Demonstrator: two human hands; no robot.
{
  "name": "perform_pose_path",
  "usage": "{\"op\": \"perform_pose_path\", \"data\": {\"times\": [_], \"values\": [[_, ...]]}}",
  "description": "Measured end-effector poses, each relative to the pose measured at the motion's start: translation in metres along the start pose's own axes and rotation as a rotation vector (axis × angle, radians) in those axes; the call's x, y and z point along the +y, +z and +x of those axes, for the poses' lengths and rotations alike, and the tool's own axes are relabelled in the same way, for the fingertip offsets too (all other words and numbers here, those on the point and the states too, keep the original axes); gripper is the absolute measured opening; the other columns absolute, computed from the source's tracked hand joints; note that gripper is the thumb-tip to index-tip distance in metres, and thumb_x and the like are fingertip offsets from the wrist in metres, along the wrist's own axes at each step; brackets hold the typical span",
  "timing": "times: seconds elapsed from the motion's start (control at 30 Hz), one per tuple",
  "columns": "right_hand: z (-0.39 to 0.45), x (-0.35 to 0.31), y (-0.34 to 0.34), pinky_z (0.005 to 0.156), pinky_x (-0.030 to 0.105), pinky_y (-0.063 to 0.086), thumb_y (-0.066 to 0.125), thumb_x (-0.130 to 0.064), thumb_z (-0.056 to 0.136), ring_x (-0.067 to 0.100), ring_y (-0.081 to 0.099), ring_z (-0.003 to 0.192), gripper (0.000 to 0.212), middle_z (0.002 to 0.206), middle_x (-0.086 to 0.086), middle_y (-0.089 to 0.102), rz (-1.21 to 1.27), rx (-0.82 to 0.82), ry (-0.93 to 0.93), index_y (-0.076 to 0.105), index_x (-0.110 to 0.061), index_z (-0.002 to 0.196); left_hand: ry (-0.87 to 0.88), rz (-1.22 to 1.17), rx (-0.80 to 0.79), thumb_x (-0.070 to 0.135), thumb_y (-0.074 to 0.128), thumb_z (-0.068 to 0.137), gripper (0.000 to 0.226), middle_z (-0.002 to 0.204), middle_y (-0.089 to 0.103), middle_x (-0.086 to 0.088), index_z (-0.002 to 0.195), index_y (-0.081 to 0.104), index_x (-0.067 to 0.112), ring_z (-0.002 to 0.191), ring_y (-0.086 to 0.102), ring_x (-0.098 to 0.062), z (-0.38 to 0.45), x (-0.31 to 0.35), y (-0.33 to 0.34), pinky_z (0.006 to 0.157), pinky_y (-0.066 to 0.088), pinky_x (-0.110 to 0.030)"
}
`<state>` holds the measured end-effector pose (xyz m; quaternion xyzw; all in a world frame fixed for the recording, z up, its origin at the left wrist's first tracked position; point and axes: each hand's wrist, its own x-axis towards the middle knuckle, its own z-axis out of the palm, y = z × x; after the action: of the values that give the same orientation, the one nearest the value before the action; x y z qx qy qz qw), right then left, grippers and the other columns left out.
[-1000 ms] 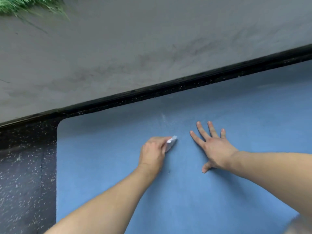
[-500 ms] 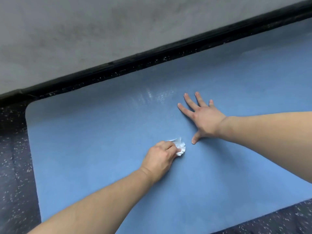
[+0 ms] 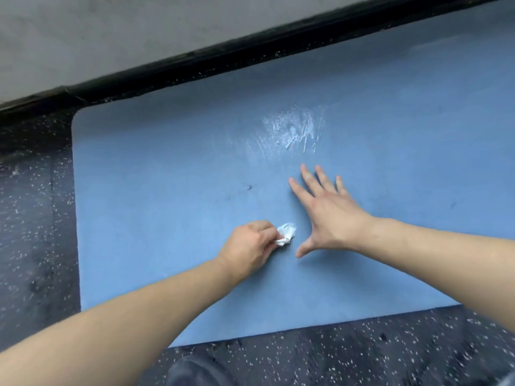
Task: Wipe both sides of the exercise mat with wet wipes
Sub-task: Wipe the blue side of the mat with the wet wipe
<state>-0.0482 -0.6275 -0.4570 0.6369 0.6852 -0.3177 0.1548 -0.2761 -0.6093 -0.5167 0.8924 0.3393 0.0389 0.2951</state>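
Gripping a crumpled wet wipe, left hand fingers curled; right hand fingers spread flat on blue mat.

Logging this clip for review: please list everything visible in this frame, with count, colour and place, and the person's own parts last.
exercise mat: one, blue, flat on the floor, filling the middle of the view.
wet patch: one, shiny whitish streaks, on the mat beyond the right hand.
wet wipe: one, white, crumpled, on the mat near its middle.
dark speck: one, small, on the mat left of the right hand.
floor: black with white flecks, left of and nearer than the mat.
wall: grey, across the top, above a black base strip.
left hand: fingers curled round the wipe.
right hand: fingers spread flat on the mat.
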Motion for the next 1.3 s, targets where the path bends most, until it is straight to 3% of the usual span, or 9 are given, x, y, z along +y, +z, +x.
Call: {"op": "perform_pose_path", "data": {"times": [0.4, 0.57, 0.63, 0.73, 0.8, 0.87, 1.0, 1.17, 1.3], "values": [[-0.072, -0.027, 0.097, 0.123, 0.069, -0.010, 0.068, -0.091, 0.065, 0.044, -0.039, 0.150, 0.155, 0.161, 0.021, -0.046, -0.212, -0.017, -0.095, -0.028, -0.016, 0.162, 0.426, 0.012, -0.311, 0.024, 0.060, 0.101, 0.010, 0.101, 0.062, -0.002, 0.098, 0.066, 0.016, 0.084, 0.058, -0.024, -0.089, 0.030, 0.043, 0.063, 0.054, -0.037], [-0.076, -0.026, 0.092, 0.126, 0.066, -0.001, 0.063, -0.094, 0.063, 0.042, -0.021, 0.159, 0.150, 0.171, 0.021, -0.027, -0.129, -0.027, -0.114, -0.018, -0.020, 0.165, 0.445, -0.050, -0.373, 0.026, 0.057, 0.103, 0.014, 0.099, 0.060, -0.001, 0.100, 0.067, 0.017, 0.086, 0.055, -0.023, -0.084, 0.032, 0.039, 0.066, 0.053, -0.039], [-0.070, -0.019, 0.068, 0.127, 0.051, 0.018, 0.061, -0.091, 0.069, 0.032, 0.009, 0.162, 0.134, 0.177, 0.011, -0.003, 0.025, 0.050, -0.110, 0.000, -0.027, 0.169, 0.257, -0.154, -0.202, 0.022, 0.059, 0.099, 0.011, 0.099, 0.062, 0.001, 0.098, 0.069, 0.018, 0.086, 0.059, -0.020, -0.057, 0.027, 0.019, 0.070, 0.053, -0.036], [-0.036, 0.015, 0.000, 0.121, 0.038, 0.036, 0.061, -0.075, 0.089, 0.019, 0.023, 0.156, 0.103, 0.175, -0.004, 0.007, 0.161, 0.138, -0.050, 0.006, -0.039, 0.167, -0.306, -0.250, 0.341, 0.029, 0.066, 0.092, 0.010, 0.088, 0.067, 0.006, 0.086, 0.069, 0.022, 0.081, 0.062, -0.014, 0.025, -0.007, -0.041, 0.076, 0.052, -0.036], [-0.004, 0.043, -0.038, 0.125, 0.048, 0.030, 0.069, -0.077, 0.082, 0.029, 0.010, 0.161, 0.118, 0.176, 0.002, -0.005, 0.034, 0.167, 0.067, -0.005, -0.041, 0.166, -0.627, -0.269, 0.538, 0.035, 0.067, 0.091, 0.018, 0.081, 0.068, 0.006, 0.079, 0.068, 0.021, 0.079, 0.062, -0.016, 0.090, -0.050, -0.093, 0.078, 0.051, -0.038], [0.023, 0.059, -0.055, 0.123, 0.063, 0.025, 0.081, -0.083, 0.060, 0.039, -0.009, 0.162, 0.149, 0.172, 0.002, -0.026, -0.052, 0.062, 0.194, -0.019, -0.042, 0.163, -0.755, -0.211, 0.615, 0.037, 0.062, 0.090, 0.026, 0.074, 0.065, 0.002, 0.074, 0.064, 0.017, 0.075, 0.059, -0.023, 0.146, -0.088, -0.137, 0.074, 0.050, -0.039], [0.037, 0.066, -0.040, 0.120, 0.068, 0.030, 0.091, -0.075, 0.051, 0.043, -0.016, 0.160, 0.165, 0.168, 0.002, -0.037, -0.122, -0.008, 0.251, -0.029, -0.040, 0.160, -0.803, -0.136, 0.612, 0.030, 0.059, 0.091, 0.028, 0.065, 0.058, -0.006, 0.074, 0.064, 0.007, 0.068, 0.050, -0.026, 0.224, -0.114, -0.150, 0.056, 0.036, -0.033], [0.041, 0.071, -0.037, 0.119, 0.065, 0.031, 0.089, -0.077, 0.052, 0.044, -0.017, 0.159, 0.164, 0.169, 0.004, -0.036, -0.126, 0.007, 0.235, -0.029, -0.039, 0.160, -0.739, -0.017, 0.578, 0.021, 0.056, 0.095, 0.019, 0.083, 0.066, -0.002, 0.090, 0.074, 0.021, 0.075, 0.049, -0.024, 0.264, -0.096, -0.117, 0.065, 0.029, -0.027], [0.042, 0.072, -0.036, 0.120, 0.065, 0.031, 0.087, -0.078, 0.054, 0.045, -0.018, 0.159, 0.163, 0.167, 0.004, -0.039, -0.152, -0.012, 0.225, -0.031, -0.038, 0.159, -0.382, 0.134, 0.504, 0.019, 0.059, 0.095, 0.015, 0.088, 0.067, -0.001, 0.089, 0.073, 0.019, 0.084, 0.059, -0.026, 0.248, -0.074, -0.089, 0.064, 0.026, -0.029]]}}
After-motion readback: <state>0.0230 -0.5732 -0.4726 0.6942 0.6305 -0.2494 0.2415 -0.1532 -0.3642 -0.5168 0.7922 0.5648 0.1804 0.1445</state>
